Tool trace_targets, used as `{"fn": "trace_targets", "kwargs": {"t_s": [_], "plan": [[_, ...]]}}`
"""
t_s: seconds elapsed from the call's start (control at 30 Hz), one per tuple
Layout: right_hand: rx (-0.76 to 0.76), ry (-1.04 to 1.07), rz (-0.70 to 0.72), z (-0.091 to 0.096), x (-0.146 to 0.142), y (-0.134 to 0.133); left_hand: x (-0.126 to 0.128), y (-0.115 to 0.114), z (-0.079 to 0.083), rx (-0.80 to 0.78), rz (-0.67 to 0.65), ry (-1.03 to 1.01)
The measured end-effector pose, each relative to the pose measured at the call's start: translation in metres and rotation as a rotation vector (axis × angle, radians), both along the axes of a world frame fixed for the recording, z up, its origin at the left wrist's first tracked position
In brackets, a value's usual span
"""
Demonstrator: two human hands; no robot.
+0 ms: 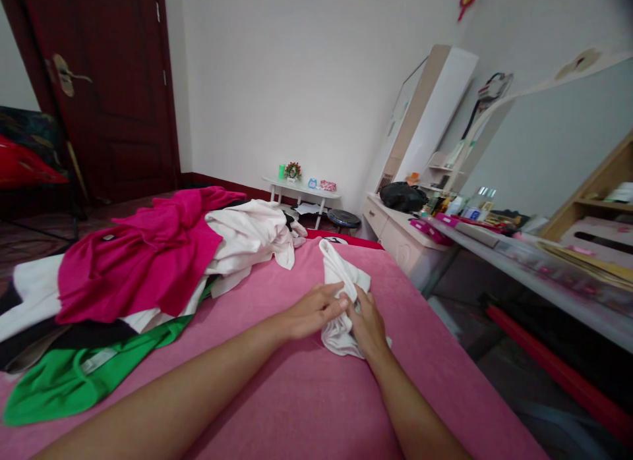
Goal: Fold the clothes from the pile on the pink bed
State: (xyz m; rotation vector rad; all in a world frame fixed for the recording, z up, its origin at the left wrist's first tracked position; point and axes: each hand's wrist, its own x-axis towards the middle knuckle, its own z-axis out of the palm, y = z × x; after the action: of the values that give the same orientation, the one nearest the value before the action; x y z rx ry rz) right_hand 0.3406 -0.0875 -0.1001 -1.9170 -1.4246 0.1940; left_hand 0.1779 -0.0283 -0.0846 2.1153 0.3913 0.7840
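Observation:
A small white garment [341,265], partly folded and bunched, lies on the pink bed cover [277,394]. My left hand [316,310] comes at it from the left, with its thumb and fingers closed on the middle of the cloth. On the right side my right hand [366,323] grips the same cloth, its thumb close to the left thumb. Some fingertips are hidden among the folds. The far end of the garment forms a rounded fold beyond both hands, while its near end lies crumpled by my right wrist.
A heap of clothes lies at the left: a magenta garment [143,256], a white garment [247,239] and a green garment [64,387]. Right of the bed stand a dresser [405,239] and a cluttered table [524,275]. A low white shelf [301,188] and round stool [343,219] are beyond.

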Motion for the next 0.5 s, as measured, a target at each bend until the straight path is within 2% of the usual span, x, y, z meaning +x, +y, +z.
{"fn": "trace_targets", "kwargs": {"t_s": [0.07,0.17,0.27,0.33,0.43,0.5], "plan": [[-0.12,-0.057,0.022,0.009,-0.005,-0.003,-0.002,-0.001,-0.003,-0.188,-0.024,-0.051],[-0.218,-0.136,0.055,0.018,-0.009,-0.005,-0.005,0.003,-0.008,-0.512,-0.118,-0.133],[-0.214,-0.172,-0.002,0.017,-0.008,0.001,-0.003,0.01,-0.015,-0.642,-0.13,-0.233],[-0.172,-0.092,-0.019,0.011,-0.002,0.008,0.003,0.015,-0.024,-0.639,0.015,-0.322],[-0.067,0.129,0.012,0.004,0.019,0.023,0.011,0.026,-0.038,-0.57,0.319,-0.389],[0.022,0.189,-0.005,0.007,0.042,0.037,0.014,0.032,-0.046,-0.515,0.407,-0.369]]}}
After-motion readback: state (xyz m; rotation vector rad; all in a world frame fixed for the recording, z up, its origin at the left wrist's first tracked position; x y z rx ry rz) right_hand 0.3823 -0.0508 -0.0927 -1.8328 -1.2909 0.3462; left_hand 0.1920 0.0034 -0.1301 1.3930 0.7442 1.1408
